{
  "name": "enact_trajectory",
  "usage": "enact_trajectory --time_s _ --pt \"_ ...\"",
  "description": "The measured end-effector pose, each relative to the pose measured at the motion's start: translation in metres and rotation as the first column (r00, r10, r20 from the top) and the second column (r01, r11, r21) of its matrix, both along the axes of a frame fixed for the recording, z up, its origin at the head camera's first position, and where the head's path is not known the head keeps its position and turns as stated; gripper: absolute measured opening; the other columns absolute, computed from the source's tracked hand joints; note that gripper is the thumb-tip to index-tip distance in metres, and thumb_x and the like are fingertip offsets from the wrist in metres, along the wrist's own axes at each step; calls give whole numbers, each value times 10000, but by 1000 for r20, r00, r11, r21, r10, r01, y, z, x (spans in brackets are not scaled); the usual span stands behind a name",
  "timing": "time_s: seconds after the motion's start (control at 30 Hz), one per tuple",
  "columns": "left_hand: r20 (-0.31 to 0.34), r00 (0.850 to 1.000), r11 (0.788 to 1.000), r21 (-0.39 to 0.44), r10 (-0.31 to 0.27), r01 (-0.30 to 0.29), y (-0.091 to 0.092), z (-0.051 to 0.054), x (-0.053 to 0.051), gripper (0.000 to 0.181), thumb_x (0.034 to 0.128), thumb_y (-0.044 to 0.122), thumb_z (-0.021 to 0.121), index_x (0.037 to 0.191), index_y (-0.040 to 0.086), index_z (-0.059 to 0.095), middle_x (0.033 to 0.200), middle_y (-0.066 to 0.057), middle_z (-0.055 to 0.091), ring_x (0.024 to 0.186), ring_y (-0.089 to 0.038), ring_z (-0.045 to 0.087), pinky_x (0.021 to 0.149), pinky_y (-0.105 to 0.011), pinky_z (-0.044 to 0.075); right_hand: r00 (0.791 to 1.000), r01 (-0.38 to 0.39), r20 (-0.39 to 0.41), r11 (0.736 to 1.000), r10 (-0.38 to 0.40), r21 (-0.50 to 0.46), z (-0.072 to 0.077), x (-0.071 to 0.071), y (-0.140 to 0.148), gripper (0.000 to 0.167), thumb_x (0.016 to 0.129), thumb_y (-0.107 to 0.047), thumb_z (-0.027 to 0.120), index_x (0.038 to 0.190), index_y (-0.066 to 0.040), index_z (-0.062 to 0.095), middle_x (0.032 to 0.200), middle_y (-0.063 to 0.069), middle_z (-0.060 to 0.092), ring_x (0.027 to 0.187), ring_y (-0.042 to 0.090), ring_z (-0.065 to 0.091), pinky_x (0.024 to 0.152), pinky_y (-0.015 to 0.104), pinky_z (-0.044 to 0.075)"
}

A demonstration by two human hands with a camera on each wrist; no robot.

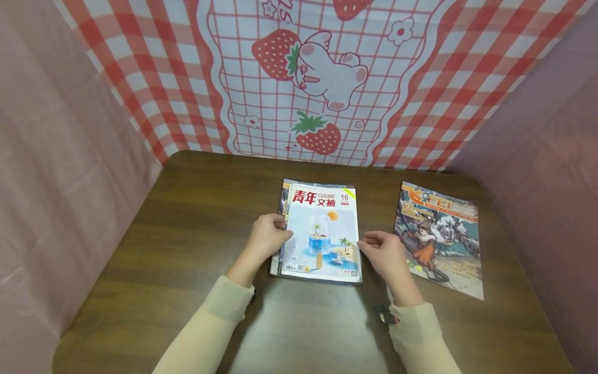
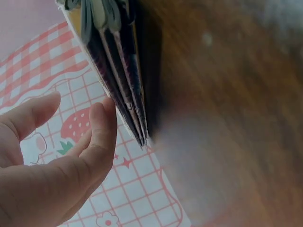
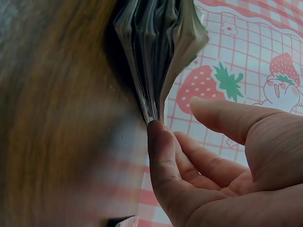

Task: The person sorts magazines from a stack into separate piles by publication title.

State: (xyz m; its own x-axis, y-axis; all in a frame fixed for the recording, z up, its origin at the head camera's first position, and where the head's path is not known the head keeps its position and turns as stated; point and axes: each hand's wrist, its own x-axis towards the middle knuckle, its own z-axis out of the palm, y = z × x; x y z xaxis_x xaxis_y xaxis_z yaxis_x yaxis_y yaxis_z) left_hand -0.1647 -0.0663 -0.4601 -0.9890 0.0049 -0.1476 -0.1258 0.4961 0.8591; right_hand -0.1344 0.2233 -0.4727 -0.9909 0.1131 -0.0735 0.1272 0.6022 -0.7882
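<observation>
Cream fabric sleeves (image 1: 201,332) lie nearest us in the head view; our left hand (image 1: 268,236) and right hand (image 1: 385,254) flank a rectangular, pale-blue-topped stack of paper magazines (image 1: 322,228) on the brown wood-grain table (image 1: 154,249), a multicoloured glossy magazine (image 1: 441,241) to its right. By left wrist, we see loosely bent, relaxed fingers at the stack's edge, thumb spread. By right wrist, our forefinger touches the layered edges, thumb apart, fingers relaxed.

Head view: I see both sleeves (image 1: 201,330) cut by the bottom edge; lower magazines (image 1: 275,267) mostly hidden, mid-frame. Left wrist view: table (image 2: 213,61) blurred, right side.
</observation>
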Motion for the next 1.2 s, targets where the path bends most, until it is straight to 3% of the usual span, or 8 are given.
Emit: enact_trajectory --time_s 0.27,0.5,0.77,1.03,1.2 --pt "54 998 999 -46 -23 26 2 4 -4 404 862 92 801 1194 -95 667 1035 -156 701 985 -284 662 859 -384 561 1000 -9 9 1000 9 21 -4 -3 -2 324 908 -139 752 1144 79 714 1005 175 736 923 290 709 804 397 574" --pt "111 993 998 -38 -35 39 3 7 -5 436 884 118 792 1238 -94 653 1078 -164 691 1033 -298 653 879 -392 557 999 -27 32 999 26 28 -5 -3 -3 318 900 -140 756 1139 68 727 989 153 744 914 267 706 786 391 571" --pt "154 988 996 85 -2 -12 4 7 -6 431 896 78 763 1259 -114 631 1129 -207 670 1056 -325 643 894 -402 553 998 -30 54 999 28 28 -5 -8 -3 339 909 -147 755 1150 87 714 997 181 738 931 298 696 811 435 563" --pt "172 984 971 223 42 -81 5 4 -5 488 919 89 722 1312 -156 568 1283 -297 595 1160 -382 599 957 -446 520 994 -38 101 998 32 58 -9 -11 -2 332 918 -142 736 1156 87 710 974 153 727 934 286 663 814 443 542" --pt "158 985 959 259 72 -112 5 3 -5 455 907 61 704 1286 -162 587 1266 -312 599 1125 -377 614 933 -447 531 993 -42 110 998 36 52 -10 -12 -2 330 924 -140 729 1163 86 703 976 148 721 927 282 654 794 416 537"
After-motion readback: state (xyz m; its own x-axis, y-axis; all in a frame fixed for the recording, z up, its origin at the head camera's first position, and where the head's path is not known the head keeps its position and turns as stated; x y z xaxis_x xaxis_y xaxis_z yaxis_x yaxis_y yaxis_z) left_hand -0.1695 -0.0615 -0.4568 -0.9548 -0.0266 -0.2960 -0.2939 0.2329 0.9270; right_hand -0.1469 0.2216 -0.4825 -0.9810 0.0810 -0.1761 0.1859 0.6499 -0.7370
